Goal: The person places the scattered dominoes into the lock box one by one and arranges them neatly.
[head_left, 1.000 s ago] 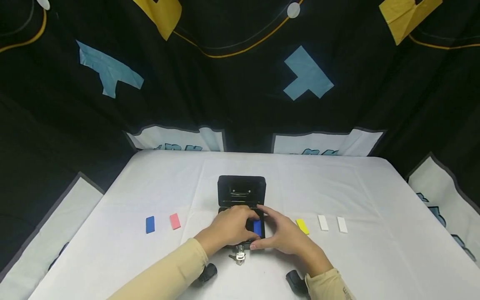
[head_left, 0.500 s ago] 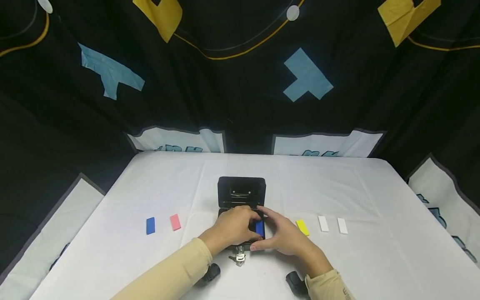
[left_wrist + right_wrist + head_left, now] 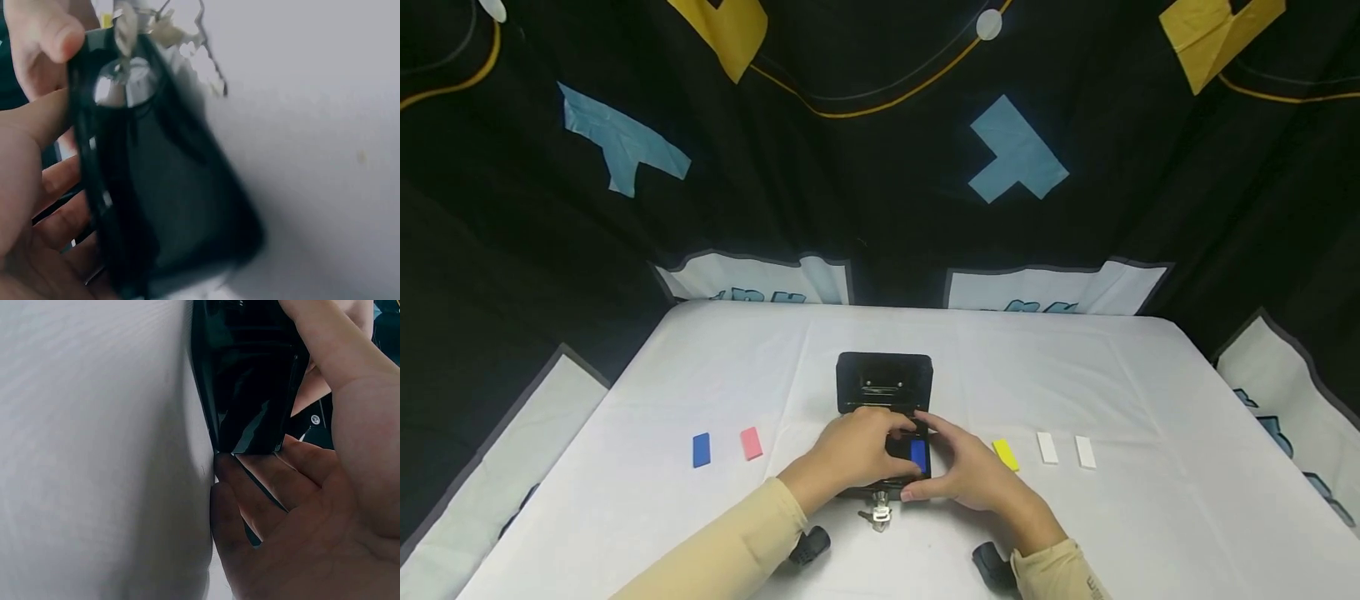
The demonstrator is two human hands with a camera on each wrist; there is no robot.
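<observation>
A small black cash box (image 3: 884, 379) stands on the white table with its lid raised. Keys (image 3: 880, 515) hang from the lock on its front. Inside, at the right, lies a blue tile (image 3: 918, 455). My left hand (image 3: 857, 450) reaches over the box from the left, thumb and forefinger apart beside the tile; its other fingers are hidden in the head view. My right hand (image 3: 966, 467) holds the box's right end, thumb at the front corner and fingers along the side. In the right wrist view, its fingers (image 3: 262, 494) touch the box wall.
Left of the box lie another blue tile (image 3: 701, 450) and a pink tile (image 3: 751, 443). To the right are a yellow tile (image 3: 1005, 454) and two white tiles (image 3: 1047, 447). A black curtain (image 3: 880, 183) hangs behind the table.
The blue tile in the box has shifted slightly right. My left hand has drawn back a little to the left, its thumb and forefinger now farther from the tile. The right hand stays put.
</observation>
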